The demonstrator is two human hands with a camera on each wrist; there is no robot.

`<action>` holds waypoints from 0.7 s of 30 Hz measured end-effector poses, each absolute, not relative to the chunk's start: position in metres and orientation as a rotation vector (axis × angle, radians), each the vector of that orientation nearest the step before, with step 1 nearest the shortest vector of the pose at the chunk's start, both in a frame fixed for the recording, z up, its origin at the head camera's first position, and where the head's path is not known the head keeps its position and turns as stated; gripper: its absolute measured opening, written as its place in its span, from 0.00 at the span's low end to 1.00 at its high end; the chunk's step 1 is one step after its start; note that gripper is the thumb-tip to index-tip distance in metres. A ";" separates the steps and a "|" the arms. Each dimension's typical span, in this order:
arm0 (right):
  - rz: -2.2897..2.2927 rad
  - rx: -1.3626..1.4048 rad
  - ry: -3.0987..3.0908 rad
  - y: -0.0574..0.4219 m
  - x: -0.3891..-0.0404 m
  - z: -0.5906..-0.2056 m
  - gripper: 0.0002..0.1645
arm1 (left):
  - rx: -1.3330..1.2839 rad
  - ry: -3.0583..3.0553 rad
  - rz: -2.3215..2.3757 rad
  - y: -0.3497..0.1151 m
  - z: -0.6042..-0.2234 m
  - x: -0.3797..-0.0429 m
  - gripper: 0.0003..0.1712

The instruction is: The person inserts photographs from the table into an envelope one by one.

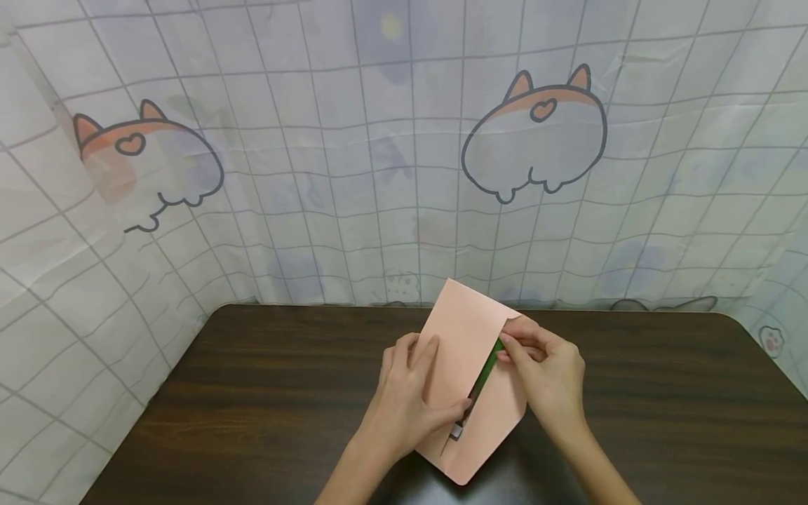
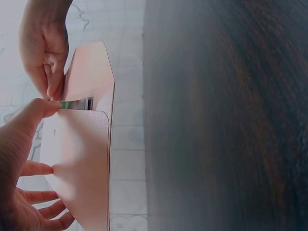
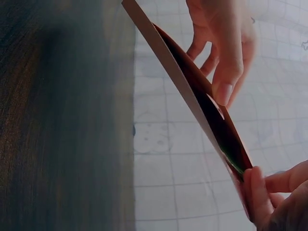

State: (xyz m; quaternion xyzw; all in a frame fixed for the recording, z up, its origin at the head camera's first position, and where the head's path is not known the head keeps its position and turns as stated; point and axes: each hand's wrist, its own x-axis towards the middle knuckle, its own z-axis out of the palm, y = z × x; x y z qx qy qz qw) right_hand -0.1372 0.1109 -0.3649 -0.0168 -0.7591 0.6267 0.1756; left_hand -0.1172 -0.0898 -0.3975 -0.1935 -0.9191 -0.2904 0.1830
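Observation:
A pale pink envelope [image 1: 463, 337] is held tilted above the dark table, its opening facing up to the right. Inside the opening shows a narrow strip of a green card [image 1: 486, 370] with a dark and white lower end. My left hand [image 1: 400, 403] grips the envelope from the left, fingers spread on its front panel and thumb at the edge of the opening. At the upper end of the opening, my right hand [image 1: 555, 379] pinches the envelope's edge, fingertips right beside the green strip. In the right wrist view, the envelope [image 3: 178, 77] gapes between its two panels.
The brown wood-grain table [image 1: 252, 393] spans the lower part of the head view. Behind it and at the sides hangs a white grid-patterned curtain [image 1: 379, 140] with cartoon animal prints, close to the table's back edge.

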 end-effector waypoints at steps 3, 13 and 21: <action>1.788 -0.059 -2.159 0.112 -0.137 -0.365 0.08 | -0.546 -2.590 -0.803 -0.089 -0.399 -0.118 0.48; 1.692 -0.048 -2.336 0.117 -0.139 -0.378 0.11 | -0.554 -2.634 -0.696 -0.089 -0.404 -0.124 0.48; 1.680 -0.036 -2.427 0.121 -0.141 -0.391 0.14 | -0.578 -2.712 -0.634 -0.090 -0.409 -0.128 0.47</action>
